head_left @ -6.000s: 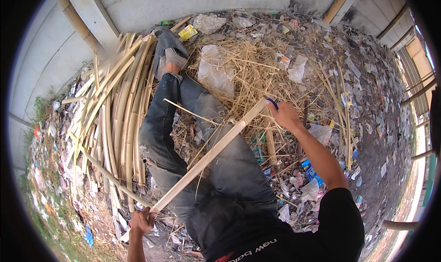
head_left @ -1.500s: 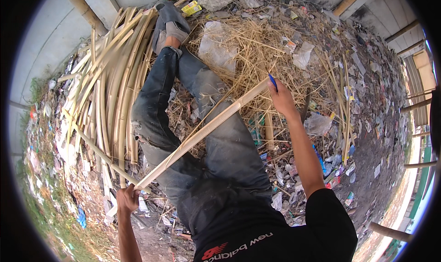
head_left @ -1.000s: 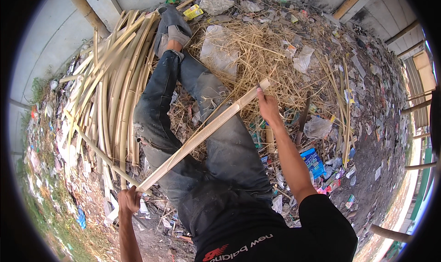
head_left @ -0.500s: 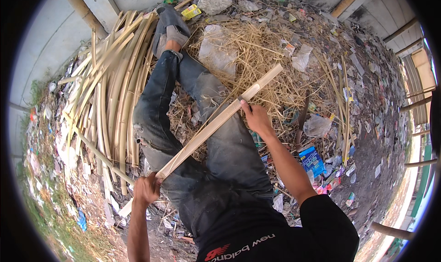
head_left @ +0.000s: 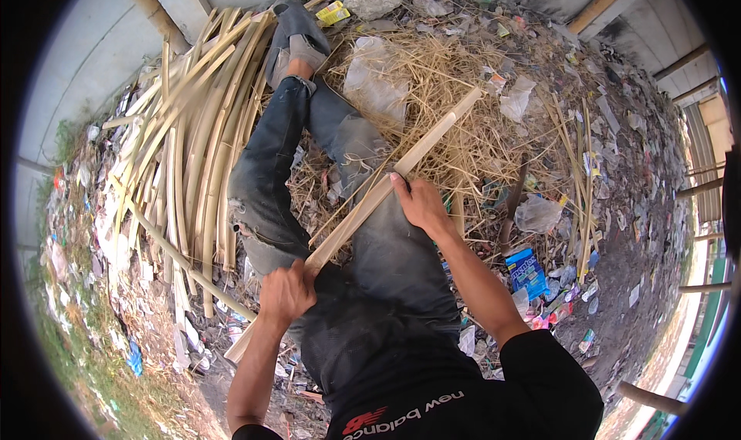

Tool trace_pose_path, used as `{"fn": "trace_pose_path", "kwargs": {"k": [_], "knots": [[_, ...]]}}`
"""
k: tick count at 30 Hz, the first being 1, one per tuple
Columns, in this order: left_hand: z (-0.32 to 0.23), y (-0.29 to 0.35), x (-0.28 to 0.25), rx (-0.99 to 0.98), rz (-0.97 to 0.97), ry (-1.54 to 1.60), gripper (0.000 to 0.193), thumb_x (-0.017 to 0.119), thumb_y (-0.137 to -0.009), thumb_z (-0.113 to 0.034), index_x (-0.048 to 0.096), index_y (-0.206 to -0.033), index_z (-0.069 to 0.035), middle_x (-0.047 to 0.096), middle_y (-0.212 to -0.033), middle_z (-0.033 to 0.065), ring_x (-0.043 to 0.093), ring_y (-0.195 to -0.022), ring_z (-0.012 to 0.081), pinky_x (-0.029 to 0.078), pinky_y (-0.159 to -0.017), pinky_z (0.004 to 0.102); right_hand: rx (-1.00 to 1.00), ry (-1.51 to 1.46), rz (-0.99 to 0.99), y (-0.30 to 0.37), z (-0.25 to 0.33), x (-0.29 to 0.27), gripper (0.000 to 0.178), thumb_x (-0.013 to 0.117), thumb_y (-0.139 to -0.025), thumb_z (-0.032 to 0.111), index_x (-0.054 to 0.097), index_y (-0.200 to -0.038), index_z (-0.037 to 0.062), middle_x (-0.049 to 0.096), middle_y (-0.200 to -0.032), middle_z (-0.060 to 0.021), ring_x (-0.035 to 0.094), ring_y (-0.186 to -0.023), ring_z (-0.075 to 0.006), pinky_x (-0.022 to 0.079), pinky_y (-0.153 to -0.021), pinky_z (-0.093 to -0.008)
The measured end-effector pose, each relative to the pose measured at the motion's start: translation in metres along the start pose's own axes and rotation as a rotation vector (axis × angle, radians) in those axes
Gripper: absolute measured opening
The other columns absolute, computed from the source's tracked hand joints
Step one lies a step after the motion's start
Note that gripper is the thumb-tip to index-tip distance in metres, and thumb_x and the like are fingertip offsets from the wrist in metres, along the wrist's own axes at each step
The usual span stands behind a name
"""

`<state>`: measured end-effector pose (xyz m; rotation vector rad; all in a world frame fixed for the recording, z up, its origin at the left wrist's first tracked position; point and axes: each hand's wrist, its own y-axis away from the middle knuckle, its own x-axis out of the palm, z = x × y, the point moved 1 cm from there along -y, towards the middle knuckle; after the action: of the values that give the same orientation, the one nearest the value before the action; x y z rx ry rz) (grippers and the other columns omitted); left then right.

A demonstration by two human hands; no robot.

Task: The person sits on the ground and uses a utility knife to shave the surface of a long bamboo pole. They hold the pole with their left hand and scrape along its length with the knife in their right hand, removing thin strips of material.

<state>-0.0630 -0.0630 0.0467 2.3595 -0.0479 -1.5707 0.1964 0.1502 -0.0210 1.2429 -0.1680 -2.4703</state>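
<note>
Head view: the bamboo strip [head_left: 363,211] slants over the grey trousers [head_left: 397,262], reaching from the left hand [head_left: 287,292] at between 7 and 8 o'clock to its far end at between 1 and 2. The left fingers are clamped on it; 0.5 s ago that hand lay farther from centre. The right hand [head_left: 423,202], just toward 3 o'clock, touches the strip midway with its thumb; 1.5 s ago it was at the far end. Whether its other fingers clamp anything, I cannot tell.

A fisheye looks down from the head.
</note>
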Motion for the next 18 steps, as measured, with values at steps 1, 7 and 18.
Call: {"fn": "trace_pose_path", "kwargs": {"k": [1,7,18], "knots": [[-0.012,-0.009,0.0,-0.004,0.0,-0.004,0.025,0.065,-0.096,-0.025,0.065,-0.09,-0.001,0.066,-0.068,0.0297,0.068,-0.067,0.0501,0.056,-0.065,0.0575,0.015,-0.012,-0.001,-0.001,-0.001,-0.002,0.082,0.043,-0.108,0.061,0.069,-0.08,-0.0119,0.065,-0.075,-0.035,0.068,-0.081,-0.0532,0.052,-0.076,-0.0573],[-0.041,-0.038,0.019,0.001,0.005,0.051,0.028,0.063,-0.097,-0.026,0.068,-0.091,0.001,0.067,-0.072,0.031,0.068,-0.071,0.0514,0.056,-0.069,0.059,-0.041,-0.119,-0.086,-0.008,-0.019,0.0,0.078,0.047,-0.108,0.058,0.068,-0.08,-0.0122,0.063,-0.07,-0.0339,0.066,-0.075,-0.053,0.052,-0.073,-0.0554],[-0.076,-0.088,0.055,0.179,-0.233,0.007,0.03,0.066,-0.094,-0.026,0.071,-0.08,0.0,0.07,-0.069,0.0235,0.074,-0.068,0.0406,0.06,-0.066,0.0485,-0.021,-0.132,0.054,-0.001,-0.009,-0.006,0.083,0.047,-0.106,0.061,0.064,-0.075,-0.0136,0.058,-0.064,-0.0341,0.065,-0.069,-0.052,0.052,-0.071,-0.0532]]}}
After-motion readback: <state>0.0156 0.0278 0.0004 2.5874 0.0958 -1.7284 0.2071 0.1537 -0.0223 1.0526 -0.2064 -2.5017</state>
